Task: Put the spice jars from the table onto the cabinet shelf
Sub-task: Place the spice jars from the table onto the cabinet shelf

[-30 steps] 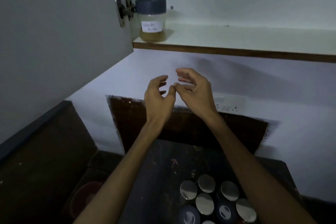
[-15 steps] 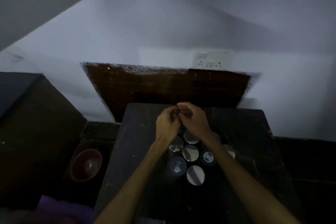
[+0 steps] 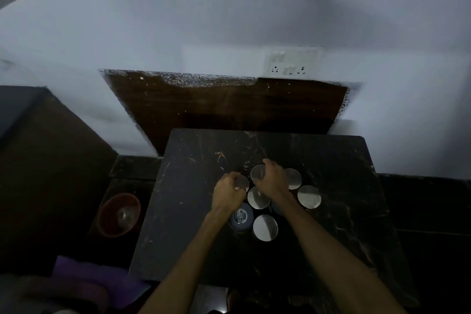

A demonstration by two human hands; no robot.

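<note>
1. Head view has swung way down since a second ago: back then we were staring at the white cabinet shelf with one blue-lidded jar already on it, and now the shelf is out of frame and the dark marbled square table (image 3: 339,186) fills the middle.

2. Off to the left on the floor there's a reddish round bowl (image 3: 119,214), and a white switch-and-socket plate (image 3: 293,62) on the wall. Neither matters for the job.

3. What's still waiting: a tight cluster of round silver-lidded spice jars (image 3: 309,196) touching each other mid-table, plus a dark blue-lidded jar (image 3: 242,217) at the near left edge of the bunch.

4. Our hands have dropped from chest height onto that cluster. Our left hand (image 3: 228,192) is curled over the leftmost silver lid (image 3: 242,182), and our right hand (image 3: 271,179) is curled over the back middle one (image 3: 258,172).

5. Fingers look wrapped around both lids, but it's dim, so we can't tell if either grip has really closed. We'd guess this is the next pickup, two jars at once.
</note>
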